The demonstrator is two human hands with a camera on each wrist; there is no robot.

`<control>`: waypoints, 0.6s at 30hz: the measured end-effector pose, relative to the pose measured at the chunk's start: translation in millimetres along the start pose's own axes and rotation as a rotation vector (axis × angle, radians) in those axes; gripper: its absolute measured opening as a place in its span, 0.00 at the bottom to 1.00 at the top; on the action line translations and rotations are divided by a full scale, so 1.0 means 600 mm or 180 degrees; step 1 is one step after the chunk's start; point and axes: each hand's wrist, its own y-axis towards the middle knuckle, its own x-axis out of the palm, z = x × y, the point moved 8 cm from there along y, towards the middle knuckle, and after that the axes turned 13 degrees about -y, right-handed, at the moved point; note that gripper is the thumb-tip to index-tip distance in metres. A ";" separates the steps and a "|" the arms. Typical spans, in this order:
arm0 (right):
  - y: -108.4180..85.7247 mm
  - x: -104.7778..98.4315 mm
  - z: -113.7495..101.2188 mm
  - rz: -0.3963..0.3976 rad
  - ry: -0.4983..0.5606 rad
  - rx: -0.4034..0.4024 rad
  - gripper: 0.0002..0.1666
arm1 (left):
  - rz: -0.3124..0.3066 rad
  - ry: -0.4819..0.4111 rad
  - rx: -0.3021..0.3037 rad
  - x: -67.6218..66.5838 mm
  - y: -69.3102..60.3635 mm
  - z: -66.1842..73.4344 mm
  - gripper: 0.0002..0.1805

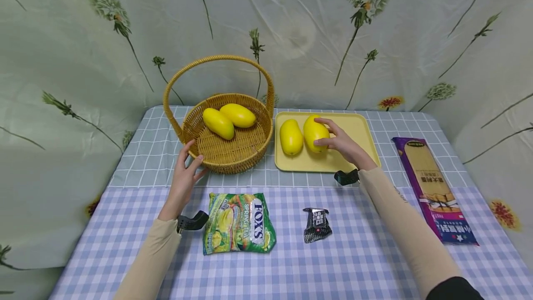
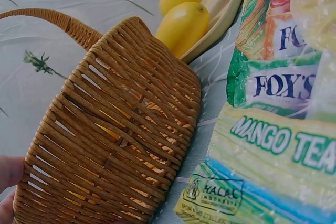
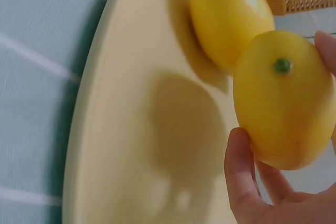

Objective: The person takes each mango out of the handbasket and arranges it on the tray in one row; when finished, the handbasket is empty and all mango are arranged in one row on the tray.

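My right hand (image 1: 345,145) grips a yellow mango (image 1: 315,133) over the pale yellow tray (image 1: 354,163). In the right wrist view, thumb and fingers stand around this mango (image 3: 286,103), its green stem spot showing, with its shadow on the tray. A second mango (image 1: 291,137) lies beside it on the tray. My left hand (image 1: 183,175) holds the near left rim of a brown wicker basket (image 1: 233,166), which has a tall arched handle. Two mangoes (image 1: 218,124) lie inside the basket. Only fingertips of the left hand show in the left wrist view, against the wicker wall (image 2: 115,129).
A green FOX'S candy bag (image 1: 239,223) lies in front of the basket. Right of it is a small black packet (image 1: 317,225). A long purple and gold package (image 1: 433,189) lies at the right side of the checked tablecloth (image 1: 291,277). A floral curtain (image 1: 291,22) hangs behind.
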 end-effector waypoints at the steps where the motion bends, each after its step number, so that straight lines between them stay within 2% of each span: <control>1: 0.001 -0.001 0.004 0.0024 -0.0012 0.0016 0.45 | -0.0005 -0.0005 -0.0001 0.000 0.000 0.000 0.33; 6: 0.017 -0.003 0.026 0.0136 -0.0148 0.0084 0.44 | -0.0030 -0.0018 0.0020 0.000 0.001 -0.001 0.33; 12: 0.025 0.007 0.025 0.0172 -0.0208 0.0077 0.45 | -0.0051 0.0024 0.0061 0.001 0.001 -0.001 0.33; 18: 0.023 0.012 0.027 0.0238 -0.0455 0.0090 0.45 | -0.0064 0.0056 0.0092 0.001 -0.001 0.001 0.33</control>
